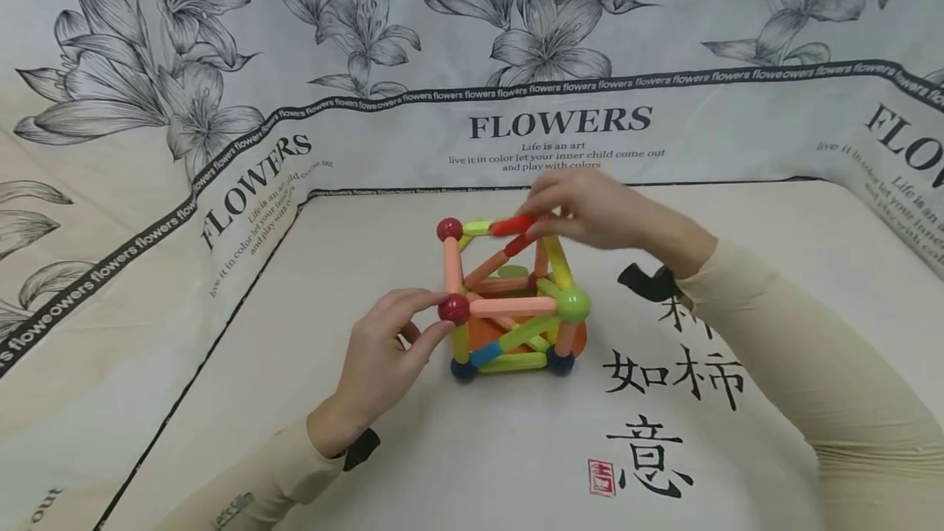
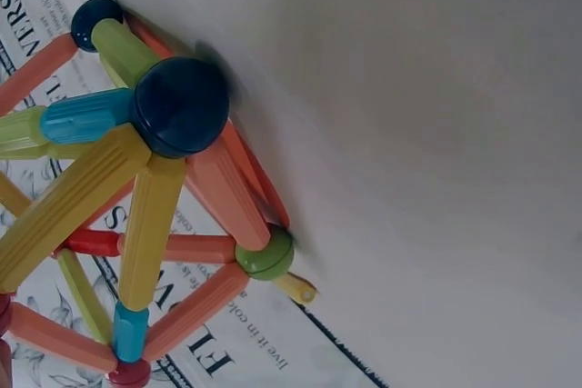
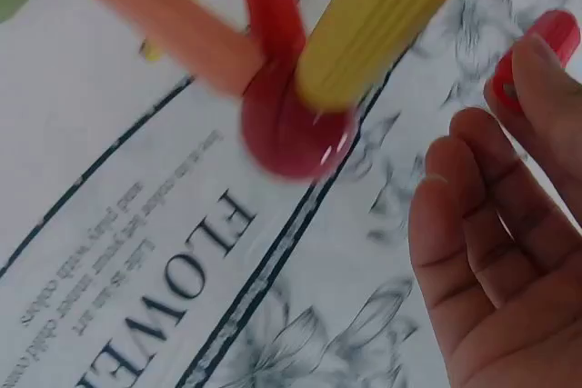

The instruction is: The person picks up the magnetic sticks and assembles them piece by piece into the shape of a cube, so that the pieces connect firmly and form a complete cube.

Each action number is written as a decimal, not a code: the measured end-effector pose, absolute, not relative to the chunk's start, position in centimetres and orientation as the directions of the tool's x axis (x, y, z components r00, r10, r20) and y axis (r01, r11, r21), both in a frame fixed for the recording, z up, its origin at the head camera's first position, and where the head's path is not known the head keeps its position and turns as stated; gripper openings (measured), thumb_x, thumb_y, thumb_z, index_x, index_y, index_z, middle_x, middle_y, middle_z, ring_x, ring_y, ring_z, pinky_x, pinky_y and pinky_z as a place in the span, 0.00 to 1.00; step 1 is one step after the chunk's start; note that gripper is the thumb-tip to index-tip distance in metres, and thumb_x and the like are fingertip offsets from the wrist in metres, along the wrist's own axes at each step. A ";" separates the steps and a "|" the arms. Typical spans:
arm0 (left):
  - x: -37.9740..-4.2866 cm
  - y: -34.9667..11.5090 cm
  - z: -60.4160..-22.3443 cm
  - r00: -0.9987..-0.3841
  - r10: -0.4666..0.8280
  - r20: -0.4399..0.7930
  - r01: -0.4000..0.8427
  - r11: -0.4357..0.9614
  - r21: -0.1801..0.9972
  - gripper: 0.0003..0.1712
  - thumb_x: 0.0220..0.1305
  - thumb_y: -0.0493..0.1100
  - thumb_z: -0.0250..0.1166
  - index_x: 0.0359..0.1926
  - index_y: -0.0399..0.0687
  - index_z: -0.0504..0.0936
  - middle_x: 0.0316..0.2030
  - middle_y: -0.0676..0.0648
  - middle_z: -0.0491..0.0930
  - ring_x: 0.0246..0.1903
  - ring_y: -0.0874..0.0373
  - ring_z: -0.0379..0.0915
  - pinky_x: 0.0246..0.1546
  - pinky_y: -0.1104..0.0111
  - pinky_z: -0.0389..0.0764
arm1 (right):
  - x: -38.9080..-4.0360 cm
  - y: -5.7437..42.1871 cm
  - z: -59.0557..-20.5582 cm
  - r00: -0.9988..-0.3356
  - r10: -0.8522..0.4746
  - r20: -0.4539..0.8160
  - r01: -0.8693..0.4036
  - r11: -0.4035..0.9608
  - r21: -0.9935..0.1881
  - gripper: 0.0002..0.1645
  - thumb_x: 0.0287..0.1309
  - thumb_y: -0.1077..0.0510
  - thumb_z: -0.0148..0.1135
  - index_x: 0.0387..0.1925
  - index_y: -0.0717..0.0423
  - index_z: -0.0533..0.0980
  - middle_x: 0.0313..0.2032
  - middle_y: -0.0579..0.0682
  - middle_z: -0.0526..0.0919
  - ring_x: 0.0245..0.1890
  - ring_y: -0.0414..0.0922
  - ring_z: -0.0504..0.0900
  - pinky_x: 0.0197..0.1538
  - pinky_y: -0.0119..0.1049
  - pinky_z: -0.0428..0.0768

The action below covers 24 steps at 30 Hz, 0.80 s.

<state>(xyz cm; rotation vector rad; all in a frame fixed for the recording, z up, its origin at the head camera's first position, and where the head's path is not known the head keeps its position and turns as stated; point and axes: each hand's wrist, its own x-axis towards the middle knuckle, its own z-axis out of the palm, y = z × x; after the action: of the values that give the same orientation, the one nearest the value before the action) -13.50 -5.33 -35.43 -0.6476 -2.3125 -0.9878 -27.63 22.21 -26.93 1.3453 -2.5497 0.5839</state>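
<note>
A frame of coloured magnetic sticks and balls stands on the cloth. My left hand (image 1: pixel 387 347) pinches the dark red ball (image 1: pixel 453 309) at its upper front left corner; the left wrist view misses this hand. At the top back, my right hand (image 1: pixel 590 207) pinches a red stick (image 3: pixel 538 59) between thumb and fingers. In the head view the stick lines up with a lime piece beside the back left ball (image 1: pixel 450 229); whether they join I cannot tell. A green ball (image 1: pixel 573 305) forms the upper front right corner. Navy balls (image 2: pixel 182 106) sit at the base.
The white cloth (image 1: pixel 354 252) covers the surface, printed with flowers, lettering and black characters (image 1: pixel 649 457). Its raised back edge stands behind the frame. Black wrist straps (image 1: pixel 649 281) show at both sleeves. Inside the frame's base lies an orange piece (image 1: pixel 578 340).
</note>
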 end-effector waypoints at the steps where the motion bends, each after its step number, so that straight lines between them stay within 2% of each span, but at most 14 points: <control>1: -13.5 -5.3 -35.4 -0.741 0.214 0.636 0.608 0.615 0.501 0.19 0.57 0.39 0.72 0.51 0.45 0.84 0.46 0.46 0.84 0.22 0.65 0.71 0.23 0.76 0.77 | -26.9 21.4 -26.8 -0.505 -0.798 0.329 -0.863 0.454 -0.223 0.11 0.58 0.58 0.69 0.43 0.53 0.85 0.37 0.49 0.83 0.35 0.42 0.76 0.38 0.35 0.77; 2: -13.6 -5.3 -35.4 -0.743 0.214 0.634 0.606 0.616 0.503 0.19 0.57 0.39 0.72 0.51 0.45 0.84 0.46 0.46 0.84 0.23 0.65 0.71 0.23 0.76 0.77 | -26.3 20.7 -26.9 -0.467 -0.832 0.299 -0.883 0.421 -0.209 0.11 0.57 0.59 0.69 0.43 0.52 0.86 0.37 0.47 0.83 0.37 0.41 0.76 0.40 0.36 0.78; 5: -13.6 -5.3 -35.5 -0.751 0.213 0.625 0.599 0.616 0.511 0.19 0.58 0.40 0.72 0.51 0.46 0.84 0.46 0.46 0.84 0.24 0.65 0.72 0.24 0.76 0.78 | -25.4 19.4 -27.5 -0.425 -0.869 0.253 -0.904 0.392 -0.170 0.11 0.55 0.59 0.71 0.42 0.51 0.86 0.35 0.46 0.82 0.37 0.41 0.75 0.41 0.35 0.78; 13: -13.6 -5.1 -35.1 -0.754 0.218 0.619 0.597 0.621 0.508 0.20 0.58 0.40 0.72 0.52 0.46 0.84 0.47 0.46 0.84 0.23 0.64 0.72 0.24 0.75 0.79 | -25.0 18.4 -28.0 -0.343 -0.893 0.291 -0.939 0.324 -0.111 0.12 0.51 0.58 0.74 0.40 0.50 0.86 0.32 0.45 0.80 0.36 0.39 0.73 0.39 0.32 0.79; 20: -13.8 -5.6 -34.8 -0.751 0.241 0.615 0.609 0.612 0.504 0.20 0.59 0.40 0.71 0.53 0.44 0.82 0.48 0.45 0.84 0.24 0.65 0.73 0.24 0.75 0.79 | -24.7 18.3 -27.9 -0.365 -0.886 0.286 -0.931 0.347 -0.113 0.15 0.51 0.59 0.74 0.43 0.52 0.86 0.32 0.46 0.82 0.35 0.40 0.75 0.39 0.32 0.80; 22: -14.2 -6.1 -34.5 -0.775 0.235 0.587 0.587 0.610 0.532 0.20 0.61 0.40 0.70 0.54 0.43 0.82 0.48 0.44 0.84 0.22 0.67 0.73 0.22 0.74 0.78 | -24.7 18.8 -28.0 -0.390 -0.871 0.297 -0.921 0.366 -0.134 0.16 0.52 0.59 0.73 0.46 0.52 0.85 0.34 0.46 0.83 0.36 0.41 0.76 0.40 0.33 0.80; 24: -15.1 -6.8 -33.8 -0.838 0.217 0.501 0.514 0.621 0.591 0.19 0.64 0.41 0.67 0.56 0.44 0.80 0.48 0.44 0.83 0.20 0.66 0.74 0.20 0.73 0.77 | -24.7 19.6 -28.1 -0.426 -0.835 0.349 -0.905 0.395 -0.159 0.17 0.53 0.60 0.72 0.47 0.54 0.85 0.35 0.47 0.83 0.36 0.41 0.77 0.40 0.35 0.80</control>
<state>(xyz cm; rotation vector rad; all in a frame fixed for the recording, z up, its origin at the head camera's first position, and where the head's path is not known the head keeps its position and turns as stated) -15.14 -6.84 -33.84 -0.5831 -2.4651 -1.0715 -24.67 19.62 -28.08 1.5458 -2.4390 0.4813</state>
